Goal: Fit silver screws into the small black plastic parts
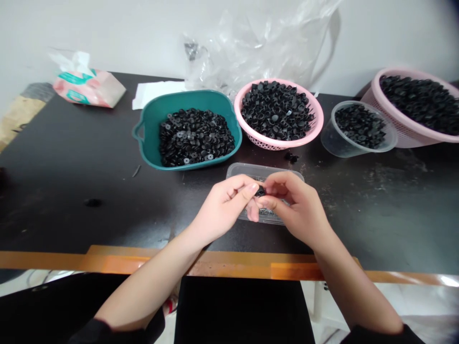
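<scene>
My left hand (222, 208) and my right hand (297, 208) meet above a shallow clear plastic tray (247, 170), their fingertips pinching a small black rubber piece (260, 191) between them. Much of the piece is hidden by my fingers. Small metal parts seem to lie in the tray, but my hands hide most of them. Just beyond my hands stands a teal basket (186, 98) heaped with black rubber washers (195, 137), and a pink basket (283, 82) full of black cup-shaped pieces (276, 111).
A clear tub (353, 107) and a large pink colander (405, 126) of black pieces stand at the right on the dark table (71, 200). A few loose pieces (292, 156) lie near the pink basket. A tissue pack (88, 88) and plastic bag (251, 43) are at the back.
</scene>
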Action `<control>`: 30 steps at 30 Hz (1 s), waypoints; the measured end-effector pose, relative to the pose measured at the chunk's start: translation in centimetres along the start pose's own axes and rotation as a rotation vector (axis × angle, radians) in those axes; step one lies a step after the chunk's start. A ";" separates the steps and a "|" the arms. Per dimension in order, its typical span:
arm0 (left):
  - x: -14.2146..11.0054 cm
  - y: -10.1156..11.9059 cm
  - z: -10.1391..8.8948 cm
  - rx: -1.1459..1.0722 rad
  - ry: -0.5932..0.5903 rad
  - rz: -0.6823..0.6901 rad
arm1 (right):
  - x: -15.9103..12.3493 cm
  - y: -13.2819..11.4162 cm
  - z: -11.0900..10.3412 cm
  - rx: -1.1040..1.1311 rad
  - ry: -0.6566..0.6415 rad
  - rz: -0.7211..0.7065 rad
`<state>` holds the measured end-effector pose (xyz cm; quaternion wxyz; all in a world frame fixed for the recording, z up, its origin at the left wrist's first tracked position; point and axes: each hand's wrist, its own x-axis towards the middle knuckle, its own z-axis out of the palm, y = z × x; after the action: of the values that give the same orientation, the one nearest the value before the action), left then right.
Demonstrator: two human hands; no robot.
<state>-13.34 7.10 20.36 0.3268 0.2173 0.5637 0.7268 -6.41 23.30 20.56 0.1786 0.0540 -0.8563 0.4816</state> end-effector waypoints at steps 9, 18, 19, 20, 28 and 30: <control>0.0 -0.2 0.1 -0.148 -0.038 0.006 | 0.0 -0.3 0.3 -0.041 -0.064 -0.107; -0.3 0.0 0.1 -0.087 -0.085 0.007 | -0.2 0.4 0.0 0.435 -0.174 0.133; -0.3 -0.1 0.2 -0.076 -0.083 0.021 | -0.2 0.4 0.0 0.415 -0.167 0.131; -0.3 -0.2 0.2 -0.071 -0.085 0.035 | -0.2 0.4 -0.1 0.405 -0.162 0.139; -0.3 -0.7 -0.1 -0.048 -0.164 0.100 | 0.3 -0.3 -0.4 0.600 -0.231 0.322; -0.4 -0.8 -0.1 0.016 -0.166 0.128 | 0.4 -0.5 -0.5 0.603 -0.241 0.324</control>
<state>-12.98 6.85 19.61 0.3236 0.3147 0.5255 0.7212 -6.50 23.45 21.29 -0.0263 0.0242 -0.6879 0.7249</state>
